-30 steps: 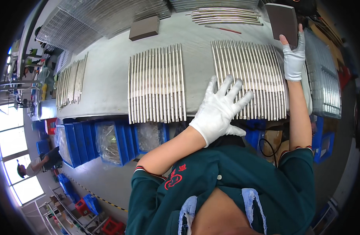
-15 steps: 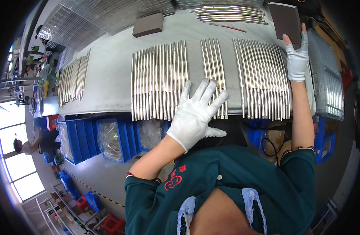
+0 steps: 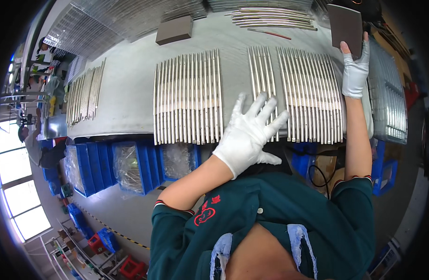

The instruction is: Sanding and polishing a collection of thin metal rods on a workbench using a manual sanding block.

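Observation:
My left hand [image 3: 254, 131], in a white glove with exposed fingertips not showing, lies palm down with fingers spread over the lower end of a narrow group of metal rods [image 3: 260, 70]. That narrow group lies close beside the wider right group of rods [image 3: 309, 93]. Another wide group of rods [image 3: 188, 98] is to the left of my hand, side by side and pointing away from me. At the far right, my gloved right hand [image 3: 355, 72], thumb and a finger bare at the tips, grips a flat brown-grey rectangular block [image 3: 346, 28] by its near end.
A similar brown-grey block [image 3: 174, 31] rests at the back of the grey-covered table [image 3: 130, 70]. A thin red stick [image 3: 269, 33] lies before more rods [image 3: 273, 18]. Thin rods [image 3: 85, 95] lie far left. Blue bins [image 3: 95, 168] stand below; another person [image 3: 48, 144] is beyond.
My left hand has slid right, and the narrow group of rods has moved right with it, closing most of the gap to the right group. My right hand still holds the block.

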A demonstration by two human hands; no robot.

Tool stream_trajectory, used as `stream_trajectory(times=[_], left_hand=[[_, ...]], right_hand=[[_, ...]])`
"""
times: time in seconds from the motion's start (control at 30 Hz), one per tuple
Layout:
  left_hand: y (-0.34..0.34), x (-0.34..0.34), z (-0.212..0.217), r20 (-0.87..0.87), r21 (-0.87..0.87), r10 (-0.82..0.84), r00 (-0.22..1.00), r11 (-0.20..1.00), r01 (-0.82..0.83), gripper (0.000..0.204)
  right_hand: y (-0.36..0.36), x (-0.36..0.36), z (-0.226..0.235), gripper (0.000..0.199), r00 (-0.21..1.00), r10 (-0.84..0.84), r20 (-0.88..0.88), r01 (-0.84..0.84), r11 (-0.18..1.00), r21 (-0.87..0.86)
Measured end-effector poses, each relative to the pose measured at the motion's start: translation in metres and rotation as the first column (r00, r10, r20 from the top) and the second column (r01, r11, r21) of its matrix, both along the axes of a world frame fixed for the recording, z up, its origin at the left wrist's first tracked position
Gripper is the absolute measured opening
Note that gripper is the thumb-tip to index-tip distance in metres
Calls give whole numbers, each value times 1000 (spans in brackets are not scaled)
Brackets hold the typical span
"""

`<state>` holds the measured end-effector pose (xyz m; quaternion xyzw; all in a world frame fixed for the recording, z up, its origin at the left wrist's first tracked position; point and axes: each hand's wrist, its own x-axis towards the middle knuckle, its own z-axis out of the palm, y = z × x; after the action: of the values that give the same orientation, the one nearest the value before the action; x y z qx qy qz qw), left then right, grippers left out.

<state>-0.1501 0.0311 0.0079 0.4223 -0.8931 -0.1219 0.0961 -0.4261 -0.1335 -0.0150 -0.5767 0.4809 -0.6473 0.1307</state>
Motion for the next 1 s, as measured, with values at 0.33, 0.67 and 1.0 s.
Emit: stream_trajectory(times=[0.33,0.67,1.0], left_hand=[[-7,-13,11,78,-5,-35,996,999,35,103],[-24,-54,0,-20,-29,-176,984,984,175,103],[-3,-3,17,116,30,-48,992,999,45,100]], right_hand=[[1,-2,-9,72,995,101,12,-101,995,1],[0,-9,-12,72,997,55,-58,-56,998,-29],[4,-6,-7,71,994,-25,-110,24,1000,-9]])
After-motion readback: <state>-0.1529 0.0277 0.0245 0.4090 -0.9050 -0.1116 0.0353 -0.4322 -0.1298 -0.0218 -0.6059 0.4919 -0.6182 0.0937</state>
